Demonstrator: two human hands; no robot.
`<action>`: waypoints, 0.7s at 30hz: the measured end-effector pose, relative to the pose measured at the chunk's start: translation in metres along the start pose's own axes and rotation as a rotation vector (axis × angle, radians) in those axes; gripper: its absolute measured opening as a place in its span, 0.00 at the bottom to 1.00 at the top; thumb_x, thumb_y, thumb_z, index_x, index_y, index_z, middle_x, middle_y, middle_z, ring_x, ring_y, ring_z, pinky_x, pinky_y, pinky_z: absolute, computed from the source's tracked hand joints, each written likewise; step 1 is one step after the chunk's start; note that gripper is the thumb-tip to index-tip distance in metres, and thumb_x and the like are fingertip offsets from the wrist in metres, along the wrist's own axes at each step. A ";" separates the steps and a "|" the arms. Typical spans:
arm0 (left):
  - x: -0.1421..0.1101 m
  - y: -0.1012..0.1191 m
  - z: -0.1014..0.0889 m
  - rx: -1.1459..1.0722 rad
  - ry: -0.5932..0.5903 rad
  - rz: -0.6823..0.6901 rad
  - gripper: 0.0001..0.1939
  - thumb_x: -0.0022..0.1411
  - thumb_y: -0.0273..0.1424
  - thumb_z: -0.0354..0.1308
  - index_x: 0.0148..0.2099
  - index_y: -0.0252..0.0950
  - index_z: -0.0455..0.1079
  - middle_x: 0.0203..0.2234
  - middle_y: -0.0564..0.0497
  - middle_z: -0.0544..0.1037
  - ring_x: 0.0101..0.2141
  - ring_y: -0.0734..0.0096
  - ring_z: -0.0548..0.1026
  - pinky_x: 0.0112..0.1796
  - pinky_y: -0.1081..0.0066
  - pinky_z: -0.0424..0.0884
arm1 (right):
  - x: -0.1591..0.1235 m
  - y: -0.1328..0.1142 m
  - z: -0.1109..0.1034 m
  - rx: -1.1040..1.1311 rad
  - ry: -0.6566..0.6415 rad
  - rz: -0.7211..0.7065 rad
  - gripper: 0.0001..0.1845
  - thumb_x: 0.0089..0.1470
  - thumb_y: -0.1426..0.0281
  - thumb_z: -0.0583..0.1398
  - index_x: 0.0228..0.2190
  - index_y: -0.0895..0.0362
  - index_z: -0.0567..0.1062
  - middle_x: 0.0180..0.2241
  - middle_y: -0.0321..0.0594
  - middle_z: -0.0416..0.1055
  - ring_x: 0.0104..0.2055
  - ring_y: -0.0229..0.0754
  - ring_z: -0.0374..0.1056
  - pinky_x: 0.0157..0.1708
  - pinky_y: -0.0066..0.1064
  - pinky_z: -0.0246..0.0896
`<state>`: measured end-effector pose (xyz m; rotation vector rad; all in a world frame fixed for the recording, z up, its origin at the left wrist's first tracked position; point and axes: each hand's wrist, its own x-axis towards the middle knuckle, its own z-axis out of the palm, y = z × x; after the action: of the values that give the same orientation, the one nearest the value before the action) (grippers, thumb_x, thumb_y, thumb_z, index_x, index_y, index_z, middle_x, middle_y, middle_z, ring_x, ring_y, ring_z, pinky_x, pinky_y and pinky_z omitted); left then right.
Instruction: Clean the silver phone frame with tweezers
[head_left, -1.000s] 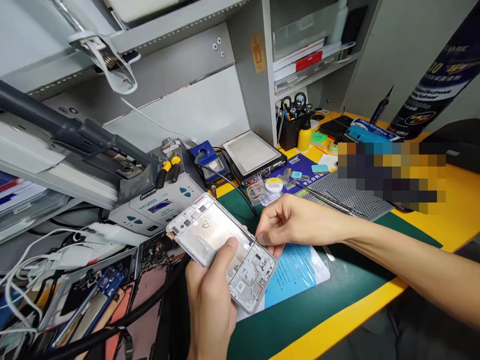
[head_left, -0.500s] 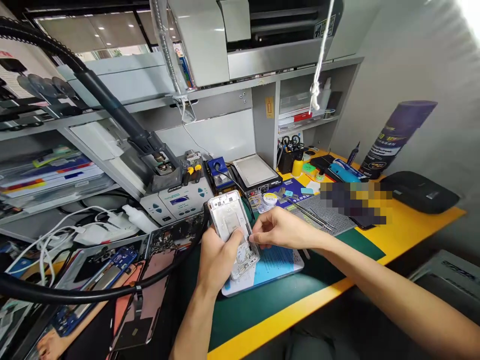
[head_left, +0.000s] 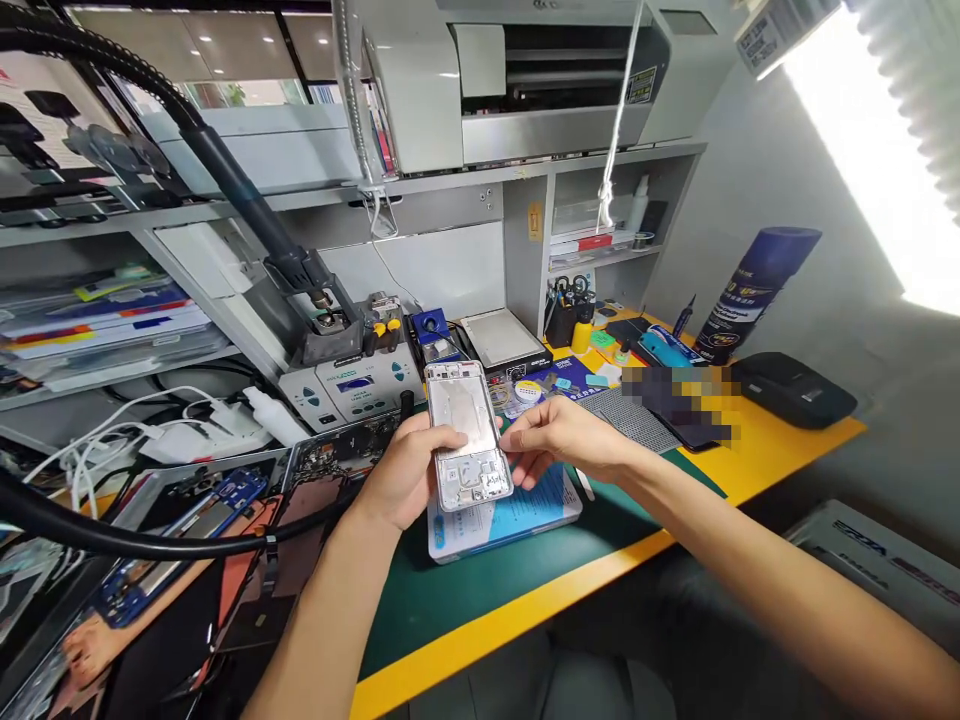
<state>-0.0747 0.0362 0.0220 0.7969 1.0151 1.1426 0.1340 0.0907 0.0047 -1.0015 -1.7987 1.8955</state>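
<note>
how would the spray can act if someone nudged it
The spray can would probably tip if pushed near its top, being tall and narrow. Once down, its round body would likely roll. Its smooth wall looks fairly stiff.

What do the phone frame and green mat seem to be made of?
The phone frame looks like metal, matte silver, judging by the dull sheen on its flat middle. The green mat looks satin-smooth and evenly coloured: rubber or soft plastic, I can't tell which.

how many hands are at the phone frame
2: left hand gripping the phone frame from its left side, right hand at its right edge.
</note>
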 end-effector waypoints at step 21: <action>-0.005 0.008 -0.007 -0.537 0.020 -0.203 0.28 0.71 0.47 0.51 0.57 0.30 0.78 0.42 0.34 0.85 0.41 0.46 0.84 0.46 0.49 0.79 | 0.032 -0.009 0.005 0.215 -0.164 0.001 0.22 0.54 0.53 0.72 0.28 0.62 0.81 0.26 0.38 0.81 0.26 0.37 0.77 0.31 0.30 0.76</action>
<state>-0.0843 0.0332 0.0282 0.2484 0.7325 1.1727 0.1065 0.1093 0.0050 -0.7928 -1.6329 2.1718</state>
